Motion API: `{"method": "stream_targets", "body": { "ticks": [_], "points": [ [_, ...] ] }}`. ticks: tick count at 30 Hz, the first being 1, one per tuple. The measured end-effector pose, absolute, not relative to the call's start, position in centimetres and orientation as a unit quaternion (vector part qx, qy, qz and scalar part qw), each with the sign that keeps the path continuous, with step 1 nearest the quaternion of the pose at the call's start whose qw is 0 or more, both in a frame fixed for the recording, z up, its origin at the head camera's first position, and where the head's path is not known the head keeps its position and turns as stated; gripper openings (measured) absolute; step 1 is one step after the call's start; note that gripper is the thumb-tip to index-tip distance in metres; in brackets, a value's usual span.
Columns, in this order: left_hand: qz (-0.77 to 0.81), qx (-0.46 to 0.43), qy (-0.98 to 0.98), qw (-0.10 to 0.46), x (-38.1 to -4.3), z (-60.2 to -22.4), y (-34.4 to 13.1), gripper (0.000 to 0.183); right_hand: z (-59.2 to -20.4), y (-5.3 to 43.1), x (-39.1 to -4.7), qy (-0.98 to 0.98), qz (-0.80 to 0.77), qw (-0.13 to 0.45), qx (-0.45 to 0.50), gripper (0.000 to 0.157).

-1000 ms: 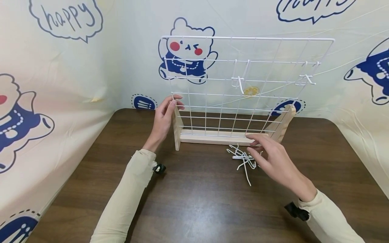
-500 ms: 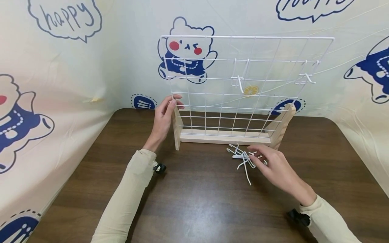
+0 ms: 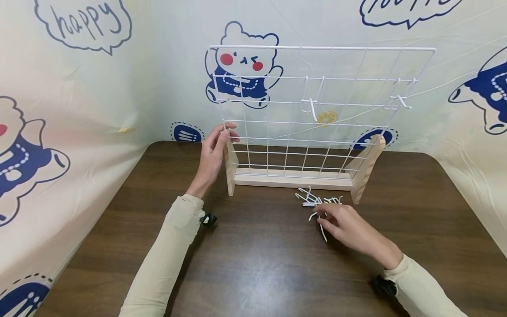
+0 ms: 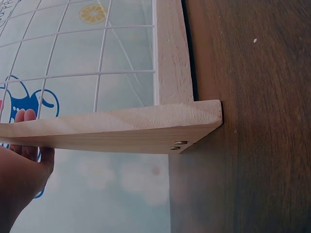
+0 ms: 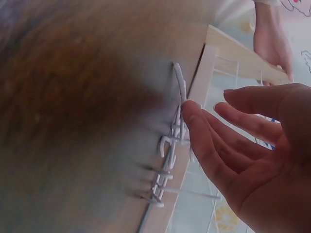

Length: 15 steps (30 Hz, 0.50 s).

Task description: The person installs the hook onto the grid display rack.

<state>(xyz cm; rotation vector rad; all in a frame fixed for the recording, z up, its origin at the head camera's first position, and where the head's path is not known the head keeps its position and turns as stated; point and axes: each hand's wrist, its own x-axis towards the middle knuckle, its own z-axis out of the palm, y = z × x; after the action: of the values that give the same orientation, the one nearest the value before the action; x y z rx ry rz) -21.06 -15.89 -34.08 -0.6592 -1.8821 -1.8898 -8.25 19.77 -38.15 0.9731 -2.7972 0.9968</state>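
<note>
A white wire grid rack [image 3: 277, 47] stands on a wooden base [image 3: 293, 181] between two wooden side panels. My left hand [image 3: 211, 154] grips the top of the left side panel [image 3: 230, 174]; the left wrist view shows fingers behind that panel [image 4: 116, 125]. Low over a pile of white wire hooks [image 3: 310, 197] is my right hand [image 3: 350, 226], which covers part of it. In the right wrist view, the index fingertip [image 5: 191, 108] is right at one hook [image 5: 179, 77], with the thumb held apart. Two hooks hang on the grid, one near the middle [image 3: 314, 110] and another at the right [image 3: 402, 102].
The dark wooden table [image 3: 253, 264] extends in front of the rack. Patterned cloth [image 3: 178, 57] with bears and lettering hangs behind and to the left. The right side panel [image 3: 368, 167] stands just behind the pile.
My right hand has come down and toward me from the rack's base, over the near side of the hook pile. The left hand keeps its grip on the panel.
</note>
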Motion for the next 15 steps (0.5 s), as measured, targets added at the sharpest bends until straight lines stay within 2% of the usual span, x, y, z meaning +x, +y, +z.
{"method": "stream_targets", "body": {
  "ticks": [4,9,15],
  "points": [
    [-0.676,-0.235,-0.671,0.193,-21.0,-34.1,-15.9,0.032,-38.3,19.3,-8.1,-0.899,0.289,0.003,0.331,0.021],
    [-0.677,-0.228,-0.673,0.192,-21.0,-34.0,-15.8,0.032,-38.5,18.6,-7.8,-0.908,0.22,0.041,0.355,0.023],
    [-0.678,-0.224,-0.674,0.19,-20.2,-33.0,-15.5,0.03,-38.9,17.9,-7.5,-0.906,0.209,0.058,0.364,0.027]
  ]
}}
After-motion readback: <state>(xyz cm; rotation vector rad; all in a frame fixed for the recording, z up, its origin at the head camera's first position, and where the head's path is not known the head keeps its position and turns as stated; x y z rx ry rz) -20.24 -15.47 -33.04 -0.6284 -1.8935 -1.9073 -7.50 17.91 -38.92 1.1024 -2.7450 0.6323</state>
